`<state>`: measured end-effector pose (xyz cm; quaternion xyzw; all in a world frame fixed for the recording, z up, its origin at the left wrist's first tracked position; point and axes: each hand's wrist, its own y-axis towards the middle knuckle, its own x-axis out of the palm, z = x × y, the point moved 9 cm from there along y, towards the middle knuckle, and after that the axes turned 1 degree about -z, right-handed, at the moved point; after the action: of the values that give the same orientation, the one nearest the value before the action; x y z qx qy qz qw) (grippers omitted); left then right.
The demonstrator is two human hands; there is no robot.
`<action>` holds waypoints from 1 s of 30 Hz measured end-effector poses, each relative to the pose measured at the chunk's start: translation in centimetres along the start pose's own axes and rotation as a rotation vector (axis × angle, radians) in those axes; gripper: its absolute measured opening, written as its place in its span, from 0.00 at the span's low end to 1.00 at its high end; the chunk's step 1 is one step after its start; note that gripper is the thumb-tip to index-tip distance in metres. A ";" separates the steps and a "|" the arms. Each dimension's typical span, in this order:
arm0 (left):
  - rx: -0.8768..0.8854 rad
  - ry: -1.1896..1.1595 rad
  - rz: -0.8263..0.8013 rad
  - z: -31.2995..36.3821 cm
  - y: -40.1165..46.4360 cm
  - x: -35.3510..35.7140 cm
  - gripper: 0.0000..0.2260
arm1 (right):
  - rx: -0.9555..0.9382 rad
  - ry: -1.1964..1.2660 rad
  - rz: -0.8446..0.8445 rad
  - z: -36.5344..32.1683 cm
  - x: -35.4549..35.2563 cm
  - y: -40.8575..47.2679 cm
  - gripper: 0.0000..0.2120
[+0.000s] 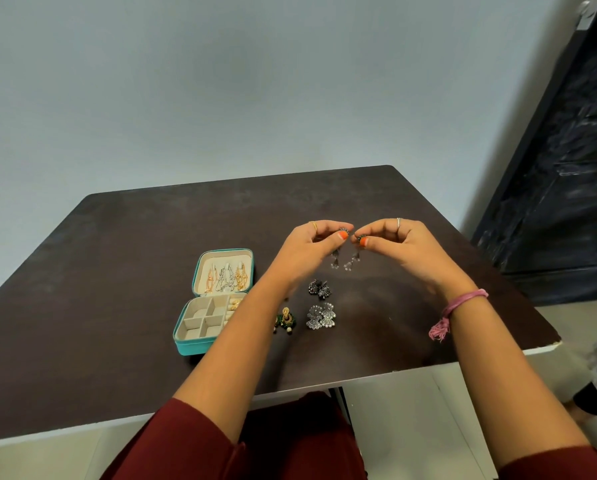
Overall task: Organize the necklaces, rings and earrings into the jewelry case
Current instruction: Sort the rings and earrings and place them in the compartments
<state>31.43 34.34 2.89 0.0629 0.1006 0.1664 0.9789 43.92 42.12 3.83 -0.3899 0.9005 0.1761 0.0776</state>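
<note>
While the teal jewelry case (200,336) lay open on the dark table (117,258), a silver drop earring (335,259) was pinched by the left hand (311,244) and its twin (353,259) by the right hand (399,244), both held above the table, right of the case. Necklaces (226,277) were hung in the case lid. Three more earring pairs (319,317) were left just right of the case.

Partly hidden behind the left forearm (241,327): right edge of the jewelry case (200,344) and the green earrings (286,320) beside it. Too blurred to make out: dangling earrings (344,261) beyond the case.
</note>
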 end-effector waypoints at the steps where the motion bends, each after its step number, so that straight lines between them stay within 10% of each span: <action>1: 0.000 0.009 -0.001 0.0 0.0 0.0 0.08 | 0.001 0.000 -0.008 0.0 0.1 0.1 0.07; 19: -0.160 -0.069 0.042 -2.4 0.3 0.8 0.21 | 0.278 0.107 0.038 3.8 -0.3 -0.7 0.16; 30: -0.267 0.098 0.047 -4.7 0.1 1.2 0.09 | 0.283 0.036 0.028 4.6 -0.5 -1.3 0.18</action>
<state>31.44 35.27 -1.91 -0.0738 0.1239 0.2043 0.9682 45.18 43.42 -0.66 -0.3657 0.9229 0.0415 0.1134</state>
